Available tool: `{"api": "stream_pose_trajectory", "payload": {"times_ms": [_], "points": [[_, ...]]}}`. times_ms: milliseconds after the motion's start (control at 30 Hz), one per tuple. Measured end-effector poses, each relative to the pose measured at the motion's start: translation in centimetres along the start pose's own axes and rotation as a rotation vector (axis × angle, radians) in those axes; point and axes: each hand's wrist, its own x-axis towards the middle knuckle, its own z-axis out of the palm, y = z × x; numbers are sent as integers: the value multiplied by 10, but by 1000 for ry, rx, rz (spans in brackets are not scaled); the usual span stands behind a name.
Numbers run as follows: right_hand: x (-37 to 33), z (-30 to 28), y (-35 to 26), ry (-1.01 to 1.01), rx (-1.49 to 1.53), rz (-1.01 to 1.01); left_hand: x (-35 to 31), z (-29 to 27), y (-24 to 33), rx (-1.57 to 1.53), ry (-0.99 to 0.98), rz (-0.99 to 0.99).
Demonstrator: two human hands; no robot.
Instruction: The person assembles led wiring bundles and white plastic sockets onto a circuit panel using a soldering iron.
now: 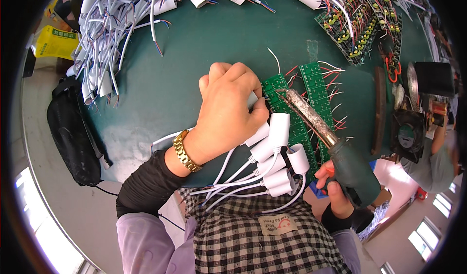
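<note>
Soldering station, green circuit boards [311,103] mid-batch, taken as the landmark.

Left hand [228,111]: fingers curled tight, pinching a white wired socket [253,100] at the boards' left edge. Right hand [338,189]: fingers wrapped round the dark-green handle of a soldering iron [323,133], just below-right of the boards, its tip resting on their upper left corner. Progress, as judged: a cluster of white sockets [279,159] with leads hangs off the boards' lower edge, seemingly already attached; short red and white wires along the right edge remain free, and a large heap of loose sockets [112,35] lies on the counter [214,40] well up-left, so much seems left. More populated boards [362,28] are piled up-right. Labels: yellow rectangular package [56,41] with dark print, far left beyond the heap; small cream cloth patch [276,224] on the checked garment below.
</note>
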Motion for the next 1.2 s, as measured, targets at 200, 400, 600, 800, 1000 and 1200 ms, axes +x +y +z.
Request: {"api": "stream_pose_trajectory", "payload": {"times_ms": [200,400,600,800,1000,1200], "points": [[9,-13,-48,219,-211,-162,-2,-1,-3,-16,44,20],[7,-17,-21,-25,-274,-113,-4,1,-4,-18,86,33],[17,-3,-8,-33,3,21,-1,2,-1,12,68,11],[18,-9,-4,-72,-184,18,-1,3,-1,4,69,2],[20,-15,1,-121,-263,39,-1,1,0,-16,47,-26],[25,-12,-5,-109,-295,-5,-1,2,0,-16,57,-13]]}}
